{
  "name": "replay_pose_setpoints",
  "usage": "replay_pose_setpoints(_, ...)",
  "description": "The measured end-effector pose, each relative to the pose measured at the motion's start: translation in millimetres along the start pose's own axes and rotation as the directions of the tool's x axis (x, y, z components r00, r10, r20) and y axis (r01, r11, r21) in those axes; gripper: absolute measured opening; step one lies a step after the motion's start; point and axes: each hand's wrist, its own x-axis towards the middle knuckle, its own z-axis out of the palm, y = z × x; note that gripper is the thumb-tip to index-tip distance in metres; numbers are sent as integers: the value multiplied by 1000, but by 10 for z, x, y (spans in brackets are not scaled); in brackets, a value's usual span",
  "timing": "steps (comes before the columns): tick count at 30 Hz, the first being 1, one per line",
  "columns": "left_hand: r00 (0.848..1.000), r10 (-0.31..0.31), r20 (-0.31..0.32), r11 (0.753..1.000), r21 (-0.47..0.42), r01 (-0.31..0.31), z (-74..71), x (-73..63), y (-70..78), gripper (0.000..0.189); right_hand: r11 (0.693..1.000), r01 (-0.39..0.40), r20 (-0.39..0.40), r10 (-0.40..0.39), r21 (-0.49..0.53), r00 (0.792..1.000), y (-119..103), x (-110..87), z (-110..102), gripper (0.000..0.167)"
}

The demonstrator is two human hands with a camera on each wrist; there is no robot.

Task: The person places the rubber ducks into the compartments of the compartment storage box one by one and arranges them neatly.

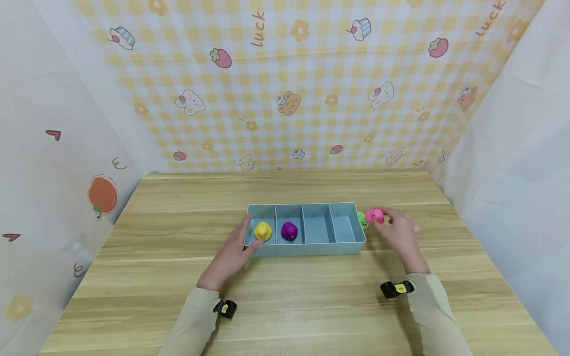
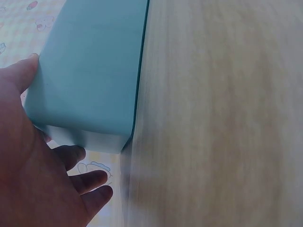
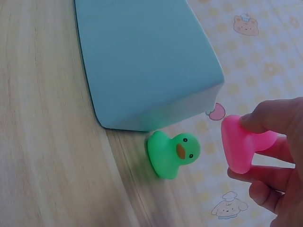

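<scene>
A pale blue divided box (image 1: 318, 248) lies lengthwise on the table. Its leftmost compartment holds a yellow rubber duck (image 1: 263, 231), and the one beside it a purple rubber duck (image 1: 289, 230). My left hand (image 1: 230, 253) rests against the box's left end, thumb at the front rim; in the left wrist view its other fingers (image 2: 90, 181) are loosely extended along the end. Just off the right end, my right hand (image 1: 401, 237) pinches a pink rubber duck (image 3: 239, 144) between thumb and fingers. A green rubber duck (image 3: 170, 153) stands on the table beside that end, partly hidden in the head view.
The wooden table (image 1: 303, 306) extends around the box. A yellow checked cloth (image 1: 307, 128) hangs behind it, with white sheets (image 1: 507, 148) at both sides. A small black camera (image 1: 396, 289) is strapped to each wrist.
</scene>
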Motion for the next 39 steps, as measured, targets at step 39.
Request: replay_pose_setpoints(39, 1000, -2, 3, 1000, 6, 2, -3, -5, -19, 80, 998, 21, 115, -27, 58, 993, -280, -35, 22, 37)
